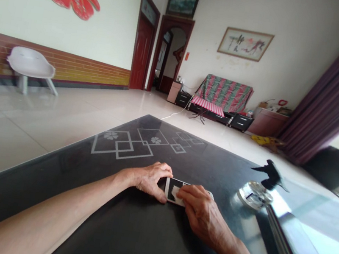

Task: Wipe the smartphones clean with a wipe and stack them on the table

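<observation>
A white-framed smartphone [172,183] lies flat on the dark table [114,230], its black screen facing up. My left hand [152,179] grips its left end, thumb at the near corner and fingers at the far one. Pinched in the fingers of my right hand [198,203] is a small white tissue [175,192], pressed on the screen. That hand covers much of the phone's right part.
Right of my hands stands a clear spray bottle [255,195] with a black trigger head. Beyond it, a closed laptop-like slab [307,252] lies near the table's right side. A white chair [31,64] stands on the floor at left.
</observation>
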Demonstrator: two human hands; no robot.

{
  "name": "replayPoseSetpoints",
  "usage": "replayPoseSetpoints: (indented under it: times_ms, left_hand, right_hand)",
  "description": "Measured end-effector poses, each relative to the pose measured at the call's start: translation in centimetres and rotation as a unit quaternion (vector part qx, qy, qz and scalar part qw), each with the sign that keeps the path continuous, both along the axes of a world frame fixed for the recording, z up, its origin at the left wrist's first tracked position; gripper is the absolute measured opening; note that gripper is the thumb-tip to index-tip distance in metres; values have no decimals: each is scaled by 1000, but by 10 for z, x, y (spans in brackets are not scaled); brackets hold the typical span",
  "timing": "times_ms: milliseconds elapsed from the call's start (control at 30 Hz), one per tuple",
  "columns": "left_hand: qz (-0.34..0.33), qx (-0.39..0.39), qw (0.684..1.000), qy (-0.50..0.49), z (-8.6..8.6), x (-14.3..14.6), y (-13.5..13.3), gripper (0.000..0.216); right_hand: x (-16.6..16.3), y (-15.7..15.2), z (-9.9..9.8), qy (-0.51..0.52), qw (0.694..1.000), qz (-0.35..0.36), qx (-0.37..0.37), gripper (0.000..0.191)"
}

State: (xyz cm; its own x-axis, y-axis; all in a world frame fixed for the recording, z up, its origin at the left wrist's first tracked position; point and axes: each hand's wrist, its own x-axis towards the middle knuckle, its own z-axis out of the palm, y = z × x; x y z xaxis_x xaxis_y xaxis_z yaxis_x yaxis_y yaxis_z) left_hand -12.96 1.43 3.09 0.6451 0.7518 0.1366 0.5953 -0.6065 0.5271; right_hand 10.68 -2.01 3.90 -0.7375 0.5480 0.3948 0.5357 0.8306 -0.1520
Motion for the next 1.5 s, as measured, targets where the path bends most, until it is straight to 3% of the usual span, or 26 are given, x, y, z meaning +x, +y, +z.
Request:
replayPoseSetpoints:
  times_ms: [133, 433, 800, 1000, 1200, 1500]
  left_hand:
    - [-5, -8, 1000, 2, 0, -1, 1, 68]
    - [9, -13, 1000, -5, -1, 0, 2, 66]
    - [24, 1, 999, -24, -3, 2, 2, 60]
    - [22, 11, 999, -22, -8, -1, 4, 62]
    - [26, -4, 1000, -3, 1, 1, -1, 63]
    - [25, 2, 1000, -11, 1, 0, 1, 68]
  right_hand:
    - [-2, -4, 2, -1, 1000, 19, 2, 31]
    - [-21, 29, -9, 13, 999, -5, 31, 33]
    - [-22, -2, -4, 4, 999, 29, 14, 30]
    - [-31, 1, -6, 17, 1000, 19, 15, 25]
    - [-12, 1, 0, 20, 1000, 18, -7, 26]
    - [-8, 10, -6, 6, 999, -48, 16, 27]
